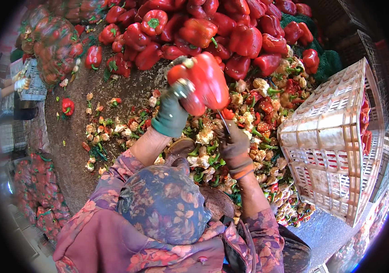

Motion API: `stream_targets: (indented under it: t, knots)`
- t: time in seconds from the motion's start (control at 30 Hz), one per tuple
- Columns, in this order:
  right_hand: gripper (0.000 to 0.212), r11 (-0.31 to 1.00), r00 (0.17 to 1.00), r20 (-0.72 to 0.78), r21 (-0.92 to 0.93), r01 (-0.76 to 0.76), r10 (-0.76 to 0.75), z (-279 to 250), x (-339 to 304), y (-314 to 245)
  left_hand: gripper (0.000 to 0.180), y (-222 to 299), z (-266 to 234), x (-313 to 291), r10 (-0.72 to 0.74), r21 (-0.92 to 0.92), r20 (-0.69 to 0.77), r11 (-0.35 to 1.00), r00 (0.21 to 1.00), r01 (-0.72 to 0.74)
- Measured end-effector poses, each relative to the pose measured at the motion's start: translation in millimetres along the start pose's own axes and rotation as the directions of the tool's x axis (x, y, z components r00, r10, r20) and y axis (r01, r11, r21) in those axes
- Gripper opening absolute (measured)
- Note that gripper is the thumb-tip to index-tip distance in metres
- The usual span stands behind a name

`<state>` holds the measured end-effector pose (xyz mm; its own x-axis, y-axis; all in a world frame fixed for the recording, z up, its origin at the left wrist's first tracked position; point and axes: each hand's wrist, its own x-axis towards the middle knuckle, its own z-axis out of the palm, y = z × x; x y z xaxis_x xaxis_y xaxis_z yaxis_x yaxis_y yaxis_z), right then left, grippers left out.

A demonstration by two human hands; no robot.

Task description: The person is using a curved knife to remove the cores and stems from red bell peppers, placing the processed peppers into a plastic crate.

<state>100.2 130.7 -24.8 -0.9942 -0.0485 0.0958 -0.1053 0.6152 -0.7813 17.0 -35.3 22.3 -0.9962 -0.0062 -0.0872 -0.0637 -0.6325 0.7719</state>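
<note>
A large red bell pepper [208, 82] is raised in front of me, slightly blurred. My left hand [172, 111], in a green glove with pale bits stuck to it, is closed around the pepper's left side. My right hand [236, 148], in a worn brown and orange glove, is wrapped round a knife whose handle its fingers hide. The thin knife blade [223, 121] points up to the pepper's lower edge; whether it cuts in, I cannot tell. Below both hands lie many cut-out pepper cores [203, 136] with green stems and pale seeds.
Whole red peppers [244, 38] are heaped at the far side. A white slatted plastic crate [326, 145] stands tilted at right, with red pepper pieces inside. Net sacks of peppers [53, 50] are at far left, near another person's gloved hand [22, 84] and a light-blue crate [33, 82].
</note>
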Motion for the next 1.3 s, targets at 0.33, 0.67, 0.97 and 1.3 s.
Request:
stream_targets:
  t: [0.33,0.67,0.97,1.3]
  knots:
    - [0.072,0.925,0.992,0.093,0.365,-0.108,0.079,-72,61,-30,0.048,-26,-28,-11,-0.370,-0.055,0.267,0.916,0.890,0.397]
    - [0.057,0.389,0.955,0.241,0.874,-0.290,0.171,-65,29,-1,0.059,-12,17,-15,-0.367,0.012,0.406,0.918,0.837,0.397]
    - [0.086,0.896,0.937,-0.045,0.312,-0.317,0.347,-96,44,-50,0.071,-10,45,-3,-0.087,0.413,0.439,0.903,0.894,-0.115]
    - [0.080,0.915,0.961,0.033,0.300,-0.270,0.273,-98,39,-46,0.059,-20,40,0,-0.128,0.564,0.345,0.821,0.930,-0.096]
